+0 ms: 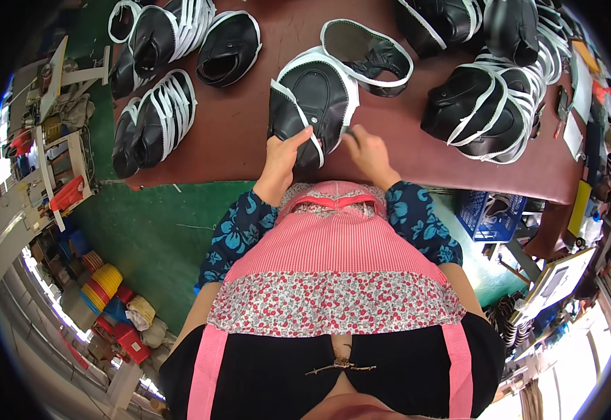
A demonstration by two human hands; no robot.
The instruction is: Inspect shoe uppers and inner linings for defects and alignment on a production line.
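Before me on the table lies a black shoe upper (314,91) with white edging, its near end close to the table's front edge. My left hand (279,164) is closed on its near left side, the thumb lying over a strip of white edging. My right hand (370,155) is beside the upper's right edge, fingers curled round a small dark thing that I cannot make out. Touching the far end of this upper is another black upper (368,56), showing its dark inner side and white rim.
The reddish-brown table (228,140) bears stacked black uppers (162,115) at left and a larger pile (484,112) at right. A single upper (228,49) lies at back left. A blue plastic crate (491,215) is below the table's right side. Yellow and red tubs (102,285) stand at lower left.
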